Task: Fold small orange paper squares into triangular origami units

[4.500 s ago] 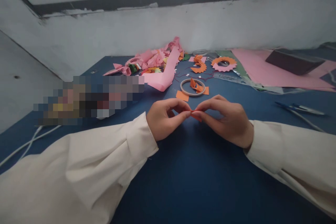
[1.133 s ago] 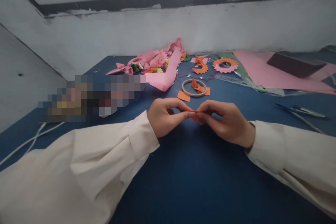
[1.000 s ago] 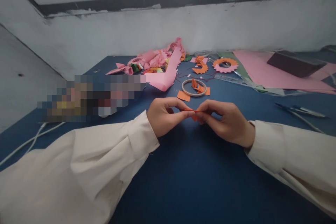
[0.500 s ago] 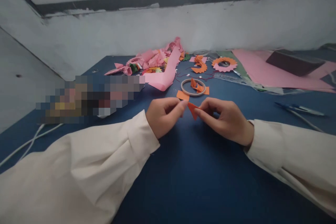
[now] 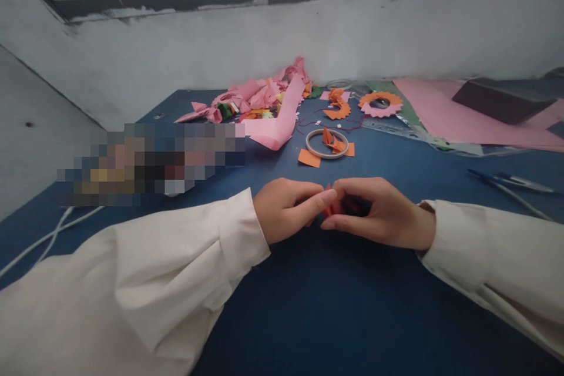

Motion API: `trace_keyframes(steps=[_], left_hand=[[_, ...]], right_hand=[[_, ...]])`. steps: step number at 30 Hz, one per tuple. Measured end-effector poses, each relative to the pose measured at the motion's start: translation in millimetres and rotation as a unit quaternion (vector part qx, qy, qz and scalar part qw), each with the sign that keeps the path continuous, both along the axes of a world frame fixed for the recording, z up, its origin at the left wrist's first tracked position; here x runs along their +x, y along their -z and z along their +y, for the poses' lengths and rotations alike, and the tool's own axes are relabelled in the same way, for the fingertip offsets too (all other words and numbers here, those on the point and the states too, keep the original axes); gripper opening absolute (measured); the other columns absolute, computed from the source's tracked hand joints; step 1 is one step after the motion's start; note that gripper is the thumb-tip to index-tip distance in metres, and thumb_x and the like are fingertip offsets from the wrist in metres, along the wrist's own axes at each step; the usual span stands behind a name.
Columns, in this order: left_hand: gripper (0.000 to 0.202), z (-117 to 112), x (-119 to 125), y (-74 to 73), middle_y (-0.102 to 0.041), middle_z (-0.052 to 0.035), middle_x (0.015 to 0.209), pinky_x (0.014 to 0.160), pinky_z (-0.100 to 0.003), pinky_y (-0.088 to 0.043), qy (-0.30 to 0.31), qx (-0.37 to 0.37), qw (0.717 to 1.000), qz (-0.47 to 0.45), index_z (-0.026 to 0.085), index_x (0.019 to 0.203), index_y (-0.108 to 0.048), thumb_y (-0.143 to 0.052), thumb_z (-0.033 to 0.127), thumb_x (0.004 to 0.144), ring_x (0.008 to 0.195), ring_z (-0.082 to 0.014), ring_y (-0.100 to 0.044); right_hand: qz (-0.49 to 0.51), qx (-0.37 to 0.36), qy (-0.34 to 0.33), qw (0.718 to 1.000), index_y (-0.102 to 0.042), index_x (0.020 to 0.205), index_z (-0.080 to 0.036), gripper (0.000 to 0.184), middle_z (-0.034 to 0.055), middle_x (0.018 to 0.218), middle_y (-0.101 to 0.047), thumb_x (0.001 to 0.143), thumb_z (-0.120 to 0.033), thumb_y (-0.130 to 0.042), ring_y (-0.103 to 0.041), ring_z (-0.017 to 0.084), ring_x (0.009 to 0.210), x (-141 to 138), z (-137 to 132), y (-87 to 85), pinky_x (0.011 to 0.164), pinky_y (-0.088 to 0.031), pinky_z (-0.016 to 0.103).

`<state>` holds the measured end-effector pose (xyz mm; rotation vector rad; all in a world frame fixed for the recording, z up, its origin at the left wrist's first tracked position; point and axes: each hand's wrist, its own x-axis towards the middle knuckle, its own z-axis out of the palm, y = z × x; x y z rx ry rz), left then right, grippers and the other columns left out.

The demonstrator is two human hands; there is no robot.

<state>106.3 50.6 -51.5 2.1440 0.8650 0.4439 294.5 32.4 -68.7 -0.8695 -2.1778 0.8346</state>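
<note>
Between my fingertips, low over the blue table (image 5: 282,305), is a small piece of folded orange paper (image 5: 328,207), mostly hidden by the fingers. My left hand (image 5: 291,207) pinches it from the left, thumb laid across the front. From the right, my right hand (image 5: 379,208) closes on it with thumb and forefinger. Just beyond the hands lies a flat orange paper slip (image 5: 309,158). Behind that is a roll of tape (image 5: 308,148), a thin ring with folded orange pieces (image 5: 337,145) inside it.
Crumpled pink paper (image 5: 251,97) is heaped at the back, with a curled pink strip (image 5: 282,129). Farther right are an orange-and-pink paper ring (image 5: 381,104), a curved orange chain (image 5: 339,107), pink sheets (image 5: 423,111) under a dark box (image 5: 502,101), and pens (image 5: 524,183). A cable (image 5: 48,241) runs left.
Both hands have come closer together and slightly nearer to me. The orange paper, a visible triangle before, is now largely covered by my fingers. The view has shifted slightly.
</note>
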Motion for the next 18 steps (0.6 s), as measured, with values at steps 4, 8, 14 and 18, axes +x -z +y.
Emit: trace_keyframes(steps=[4, 8, 14, 18], left_hand=[[0.038, -1.9, 0.3, -1.1, -0.057, 0.0024, 0.059, 0.056, -0.019, -0.035, 0.042, 0.027, 0.998, -0.026, 0.019, 0.071, -0.065, -0.037, 0.033, 0.092, 0.058, -0.0096, -0.052], [0.029, -1.8, -0.4, 0.6, -0.059, 0.0016, 0.063, 0.057, -0.02, -0.035, 0.063, 0.05, 0.997, -0.016, 0.018, 0.079, -0.065, -0.04, 0.028, 0.09, 0.059, -0.01, -0.051], [0.03, -1.7, -2.2, 1.3, -0.055, 0.001, 0.061, 0.054, -0.022, -0.032, 0.057, 0.054, 0.997, 0.015, 0.016, 0.074, -0.058, -0.039, 0.034, 0.089, 0.057, -0.0106, -0.047], [0.029, -1.0, -3.0, -0.8, -0.05, 0.0021, 0.061, 0.053, -0.022, -0.03, 0.059, 0.027, 0.998, 0.009, 0.016, 0.07, -0.053, -0.04, 0.034, 0.089, 0.056, -0.0101, -0.044]], right_hand=[[-0.01, -0.012, -0.037, 0.999, -0.049, 0.065, -0.016, 0.027, -0.0065, 0.056, -0.045, 0.077, -0.032, -0.066, -0.035, 0.004, 0.049, -0.1, 0.4, -1.5, 0.045, -0.03, 0.017], [-0.011, -0.025, -0.027, 0.999, -0.044, 0.062, -0.016, 0.031, -0.0066, 0.056, -0.043, 0.077, -0.031, -0.066, -0.033, 0.004, 0.05, 0.2, 0.3, -1.4, 0.045, -0.03, 0.017], [0.019, -0.095, -0.048, 0.994, -0.048, 0.065, -0.016, 0.026, -0.0063, 0.056, -0.046, 0.079, -0.032, -0.063, -0.034, 0.004, 0.048, 0.2, 1.4, -1.5, 0.043, -0.028, 0.018], [0.04, -0.133, -0.045, 0.989, -0.05, 0.067, -0.016, 0.023, -0.0051, 0.06, -0.05, 0.077, -0.03, -0.066, -0.039, 0.005, 0.051, 1.0, 2.8, -2.3, 0.046, -0.032, 0.018]])
